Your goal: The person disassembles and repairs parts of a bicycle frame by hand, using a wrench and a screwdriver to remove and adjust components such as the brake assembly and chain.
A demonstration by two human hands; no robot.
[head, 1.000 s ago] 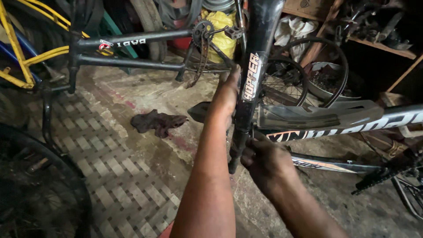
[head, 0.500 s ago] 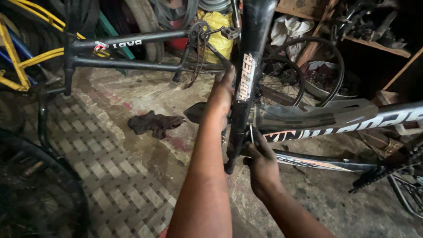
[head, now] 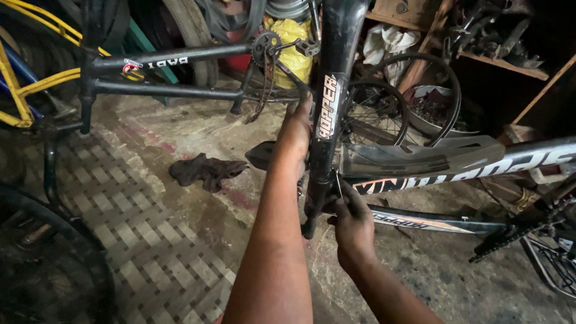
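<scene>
A black bicycle fork leg (head: pixel 329 102) with a white sticker stands upright in the middle, part of an upturned black bicycle frame (head: pixel 480 168). My left hand (head: pixel 295 135) wraps the fork leg from the left, about halfway up. My right hand (head: pixel 353 223) is lower, at the fork's bottom end, fingers pinched on a thin metal piece (head: pixel 338 183) beside the leg. A grey plastic mudguard (head: pixel 414 157) runs to the right from the fork.
A dark rag (head: pixel 206 170) lies on the concrete floor at left. Another black frame (head: pixel 168 72) with crank and chain (head: pixel 267 57) lies behind. A yellow frame (head: pixel 24 84) is far left, a tyre (head: pixel 54 264) at bottom left, spoked wheels (head: pixel 384 111) and shelves at right.
My right hand has moved up closer to the fork's lower end and pinched the thin metal piece. My left hand stays on the fork leg.
</scene>
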